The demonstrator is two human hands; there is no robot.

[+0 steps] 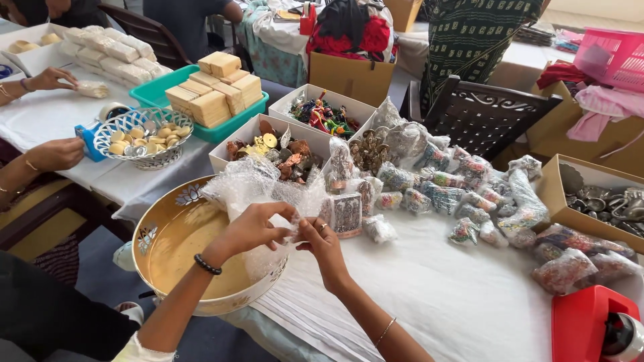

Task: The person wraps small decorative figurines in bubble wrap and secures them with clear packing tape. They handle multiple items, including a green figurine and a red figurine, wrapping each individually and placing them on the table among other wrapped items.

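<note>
Bubble wrap (pixel 258 188), a crumpled clear sheet, lies over the far rim of a large round golden tray (pixel 176 236) that overhangs the near left edge of the table (pixel 429 281), which is covered in white cloth. The left hand (pixel 253 226) is closed around the wrap, fingers curled and pinching its edge. The right hand (pixel 320 243), a ring on one finger, pinches the same sheet just beside it; the two hands almost touch.

Far of the hands stand open cardboard boxes (pixel 231 149) of small metal and coloured figurines, and to the right spreads a heap of already wrapped packets (pixel 463 194). A small flat framed piece (pixel 347 214) stands just right of the hands. A teal crate (pixel 157 94) holding pale wooden boxes sits at far left, with a white openwork basket (pixel 114 127) of round gold pieces near it. At near right is a red tape dispenser (pixel 583 325), and beyond it another cardboard box (pixel 557 194) of dark metal pieces.

Another person's hands (pixel 54 153) rest at the left edge. A dark carved chair (pixel 490 110) and a pink basket (pixel 614 57) stand at the far side of the room.
</note>
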